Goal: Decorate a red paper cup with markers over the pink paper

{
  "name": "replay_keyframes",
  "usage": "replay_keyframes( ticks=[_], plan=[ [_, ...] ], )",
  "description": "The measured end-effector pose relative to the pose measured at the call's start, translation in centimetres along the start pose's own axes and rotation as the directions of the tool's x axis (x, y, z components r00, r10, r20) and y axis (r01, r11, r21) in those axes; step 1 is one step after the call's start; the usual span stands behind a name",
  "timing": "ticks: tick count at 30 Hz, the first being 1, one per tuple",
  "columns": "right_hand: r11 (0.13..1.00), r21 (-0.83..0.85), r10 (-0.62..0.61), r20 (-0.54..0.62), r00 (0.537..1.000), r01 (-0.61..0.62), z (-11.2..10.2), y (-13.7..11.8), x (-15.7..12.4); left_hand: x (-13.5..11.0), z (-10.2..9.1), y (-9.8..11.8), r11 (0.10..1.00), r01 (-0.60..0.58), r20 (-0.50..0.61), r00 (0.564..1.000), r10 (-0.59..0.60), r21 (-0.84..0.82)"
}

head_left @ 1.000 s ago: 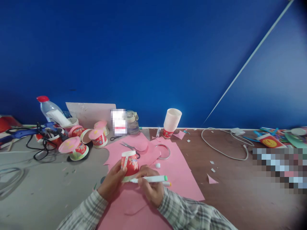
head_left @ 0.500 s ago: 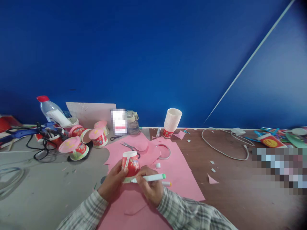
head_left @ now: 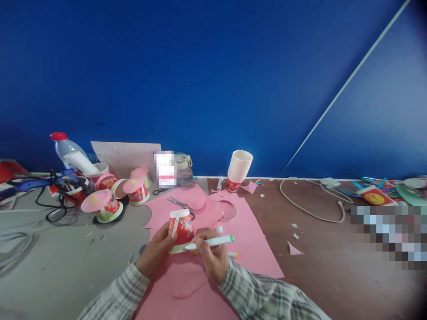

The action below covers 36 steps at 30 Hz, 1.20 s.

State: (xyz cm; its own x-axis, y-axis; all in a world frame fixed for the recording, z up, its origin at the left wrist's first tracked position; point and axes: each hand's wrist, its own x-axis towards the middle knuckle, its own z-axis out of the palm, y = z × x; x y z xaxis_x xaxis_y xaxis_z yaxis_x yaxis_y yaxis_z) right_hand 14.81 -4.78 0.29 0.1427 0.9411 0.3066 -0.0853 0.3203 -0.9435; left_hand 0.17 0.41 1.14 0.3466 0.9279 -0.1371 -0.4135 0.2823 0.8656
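Note:
My left hand (head_left: 156, 255) is wrapped round an upside-down red paper cup (head_left: 180, 227) standing on a pink paper sheet (head_left: 247, 242). My right hand (head_left: 210, 257) pinches a white marker with a green end (head_left: 213, 242), its tip against the cup's lower rim. A second marker with an orange tip (head_left: 232, 255) pokes out beside the right hand, lying on the sheet. Both sleeves are grey plaid.
Scissors (head_left: 178, 203), a tape ring (head_left: 227, 210) and a small white ball (head_left: 219, 229) lie on the pink sheet behind the cup. A stack of paper cups (head_left: 238, 170) stands at the back, pink-capped cups (head_left: 103, 206), a bottle (head_left: 71, 154) and cords left, a white cable (head_left: 310, 200) right.
The right hand has shifted slightly, tilting the marker so its green end sits higher and further right. The cup and left hand stay nearly where they were.

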Motion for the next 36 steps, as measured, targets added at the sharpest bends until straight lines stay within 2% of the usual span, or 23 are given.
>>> replay_keyframes(
  ticks=[8,19,28,36],
  plan=[
    [0.999,-0.041,-0.007,0.067,0.998,0.009,0.06,-0.41,-0.08,0.02,-0.38,-0.08,0.999,-0.024,0.041,0.999,0.023,0.036],
    [0.995,0.062,0.087,-0.072,0.994,-0.082,0.32,-0.21,0.39,-0.12,-0.33,-0.12,1.000,-0.002,0.054,0.999,0.002,0.002],
    [0.990,0.101,0.100,-0.038,0.994,-0.096,0.32,-0.30,0.25,0.00,-0.28,-0.04,1.000,0.002,0.038,0.999,-0.001,-0.024],
    [0.985,0.131,0.126,-0.109,0.986,-0.111,0.52,-0.72,0.67,-0.20,0.08,0.23,0.999,0.024,0.008,1.000,-0.024,-0.039]
  ],
)
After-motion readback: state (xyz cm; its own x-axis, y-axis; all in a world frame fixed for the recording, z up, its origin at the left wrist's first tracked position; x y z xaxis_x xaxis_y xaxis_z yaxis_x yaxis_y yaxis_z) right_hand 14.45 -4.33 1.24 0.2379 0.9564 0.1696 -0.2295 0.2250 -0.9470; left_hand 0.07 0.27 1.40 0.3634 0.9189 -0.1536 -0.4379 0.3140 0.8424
